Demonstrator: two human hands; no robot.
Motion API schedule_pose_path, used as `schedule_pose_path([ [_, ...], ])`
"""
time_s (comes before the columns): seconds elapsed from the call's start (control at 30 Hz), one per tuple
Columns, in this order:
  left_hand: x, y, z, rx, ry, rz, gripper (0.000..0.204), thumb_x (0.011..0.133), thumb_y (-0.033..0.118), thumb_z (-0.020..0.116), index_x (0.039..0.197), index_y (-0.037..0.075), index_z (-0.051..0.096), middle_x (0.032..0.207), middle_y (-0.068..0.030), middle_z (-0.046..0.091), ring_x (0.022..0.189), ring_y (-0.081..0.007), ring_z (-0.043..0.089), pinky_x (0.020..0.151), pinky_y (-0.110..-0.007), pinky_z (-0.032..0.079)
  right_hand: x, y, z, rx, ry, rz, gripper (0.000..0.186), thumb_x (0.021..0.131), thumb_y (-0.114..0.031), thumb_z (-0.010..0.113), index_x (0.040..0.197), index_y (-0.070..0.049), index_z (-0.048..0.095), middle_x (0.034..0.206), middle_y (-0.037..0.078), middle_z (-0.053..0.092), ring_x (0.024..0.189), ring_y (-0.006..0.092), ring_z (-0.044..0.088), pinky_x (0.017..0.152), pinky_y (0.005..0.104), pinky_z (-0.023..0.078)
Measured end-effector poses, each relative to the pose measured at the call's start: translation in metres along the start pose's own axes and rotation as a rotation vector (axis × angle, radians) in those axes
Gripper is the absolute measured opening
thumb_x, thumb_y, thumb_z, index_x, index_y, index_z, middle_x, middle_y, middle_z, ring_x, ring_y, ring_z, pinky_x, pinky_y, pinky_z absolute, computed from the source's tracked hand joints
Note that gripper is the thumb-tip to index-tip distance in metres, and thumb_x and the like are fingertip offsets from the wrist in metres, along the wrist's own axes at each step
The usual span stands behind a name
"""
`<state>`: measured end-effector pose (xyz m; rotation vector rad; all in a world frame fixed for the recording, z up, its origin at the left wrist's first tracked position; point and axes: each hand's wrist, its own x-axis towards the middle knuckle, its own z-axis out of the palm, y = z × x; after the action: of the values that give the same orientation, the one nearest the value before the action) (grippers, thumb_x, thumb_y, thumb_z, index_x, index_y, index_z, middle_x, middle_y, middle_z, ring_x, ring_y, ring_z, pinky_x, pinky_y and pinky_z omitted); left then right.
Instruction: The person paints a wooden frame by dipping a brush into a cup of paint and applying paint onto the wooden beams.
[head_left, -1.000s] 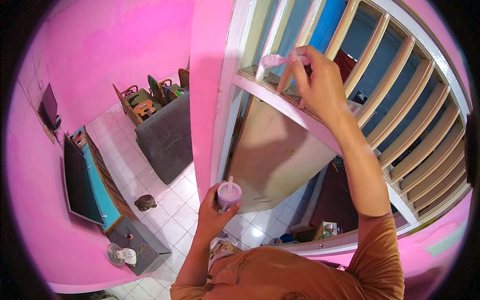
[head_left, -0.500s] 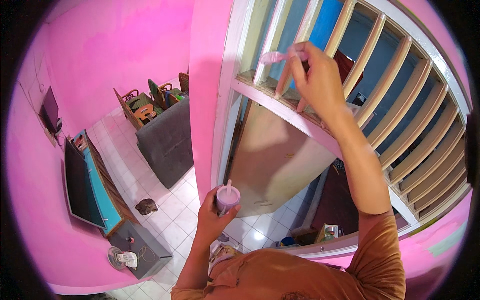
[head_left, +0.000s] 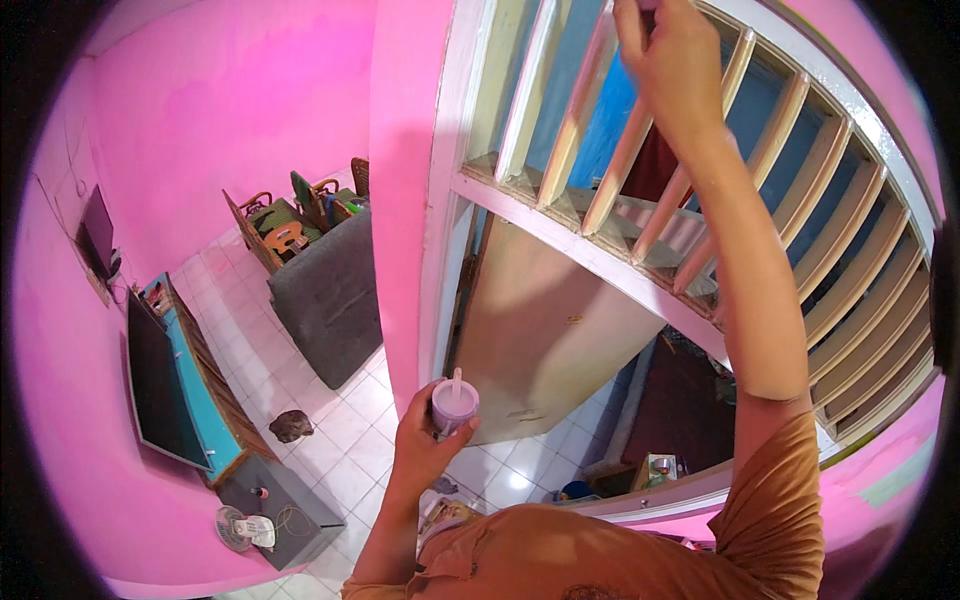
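My left hand [head_left: 428,437] is wrapped round a small cup [head_left: 455,405] of pale lilac paint, low in front of my chest. A light stick [head_left: 457,378] stands up out of the cup. Raised high, my right hand [head_left: 675,70] is at the upper part of the slatted vent [head_left: 615,190] above the doorway. Its fingers pinch a small pink brush-like thing, mostly hidden by the hand and cut off at the upper edge. Some slats look whitish pink at the left, while others are bare cream wood.
Below the vent a beige door [head_left: 550,330] stands ajar within a white frame [head_left: 590,245]. To the left are a grey sofa back [head_left: 330,300], wooden chairs, a guitar [head_left: 287,238], a television [head_left: 160,390] and a fan [head_left: 240,528]. A dark cat-like shape [head_left: 290,426] lies on the tiles.
My right hand has moved up and a little right, from the lower part of the slats to their upper part. My left hand keeps the cup in nearly the same place.
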<state>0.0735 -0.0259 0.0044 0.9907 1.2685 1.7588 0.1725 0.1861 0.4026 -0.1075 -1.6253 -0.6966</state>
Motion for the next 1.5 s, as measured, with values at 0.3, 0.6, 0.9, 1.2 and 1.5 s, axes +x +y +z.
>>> schedule_pose_path([
  [0.3,-0.001,-0.005,-0.013,0.037,0.016,0.027,0.071,0.080,0.004,0.082,0.140,-0.003,0.046,0.127,-0.0123,0.061,0.119,-0.0208,0.060,0.102,-0.035,0.049,-0.011,-0.022,0.002,-0.018,-0.259,-0.016,0.017,0.095,-0.014,0.065,0.104,0.000,0.065,0.085,0.019,0.071,0.073,0.0345,0.070,0.067,0.0393,0.054],
  [0.6,-0.001,-0.021,-0.023,0.008,0.105,0.110,0.068,0.077,0.009,0.087,0.134,-0.003,0.052,0.124,-0.0140,0.063,0.114,-0.0200,0.062,0.098,-0.034,0.051,0.045,-0.044,0.030,-0.204,-0.374,-0.122,0.015,0.089,-0.011,0.064,0.092,0.004,0.063,0.070,0.021,0.065,0.063,0.0354,0.065,0.061,0.0420,0.051],
  [0.9,0.002,-0.028,-0.035,0.091,0.111,0.096,0.069,0.077,0.013,0.087,0.134,-0.002,0.052,0.124,-0.0157,0.064,0.113,-0.0227,0.064,0.096,-0.035,0.052,0.037,-0.049,0.040,-0.236,-0.437,-0.167,0.017,0.089,-0.012,0.064,0.087,0.005,0.063,0.070,0.023,0.064,0.066,0.0386,0.066,0.063,0.0450,0.052],
  [1.2,0.006,-0.030,-0.038,0.087,0.101,0.082,0.070,0.078,0.015,0.087,0.136,-0.002,0.052,0.125,-0.0145,0.062,0.115,-0.0213,0.062,0.098,-0.034,0.051,-0.076,-0.058,0.039,-0.076,-0.796,-0.052,0.021,0.091,-0.022,0.065,0.095,-0.001,0.062,0.081,0.020,0.069,0.076,0.0396,0.068,0.068,0.0463,0.054],
  [1.5,0.008,-0.029,-0.030,0.019,0.076,0.047,0.068,0.079,0.013,0.086,0.135,-0.001,0.052,0.122,-0.0120,0.063,0.112,-0.0200,0.062,0.096,-0.033,0.051,-0.104,-0.068,0.029,0.146,-0.817,0.036,0.023,0.092,-0.023,0.067,0.098,-0.001,0.063,0.081,0.020,0.068,0.074,0.0410,0.068,0.068,0.0466,0.054],
])
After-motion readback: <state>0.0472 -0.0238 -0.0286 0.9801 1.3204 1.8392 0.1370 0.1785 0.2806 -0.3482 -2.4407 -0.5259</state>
